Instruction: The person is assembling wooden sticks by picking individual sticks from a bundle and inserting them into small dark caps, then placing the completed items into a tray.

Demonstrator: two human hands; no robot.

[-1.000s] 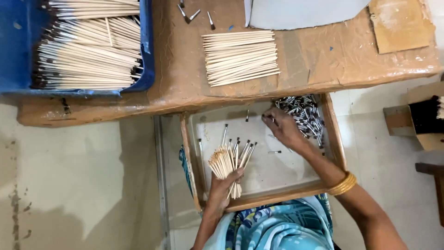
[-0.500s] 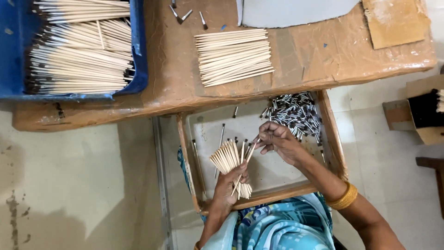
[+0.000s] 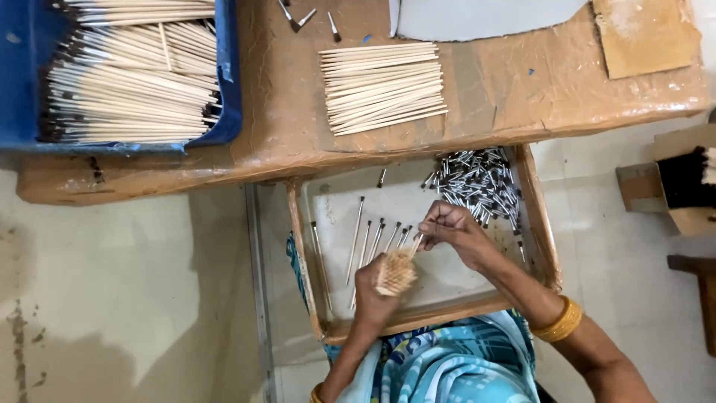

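Both hands [image 3: 418, 254] on stick bundle [image 3: 395, 272] over tray [image 3: 302, 246]

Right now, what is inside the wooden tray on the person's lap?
Inside the wooden tray lie a heap of small metal tubes and several finished sticks. The left hand and right hand cover part of its floor.

This was a small hand-assembly workshop, the kind run on a bare floor. The counter [image 3: 485, 112] was a low slab wrapped in brown paper and tape, worn at the edges. A blue bin [image 3: 224, 89] held rows of dark-tipped sticks, loose plain sticks [image 3: 382, 87] lay in a stack beside it, and a shallow wooden tray [image 3: 537, 224] below carried a heap of small metal tubes [image 3: 473, 177]. Cardboard boxes [image 3: 682, 179] stood on the pale, stained floor [image 3: 112, 283].
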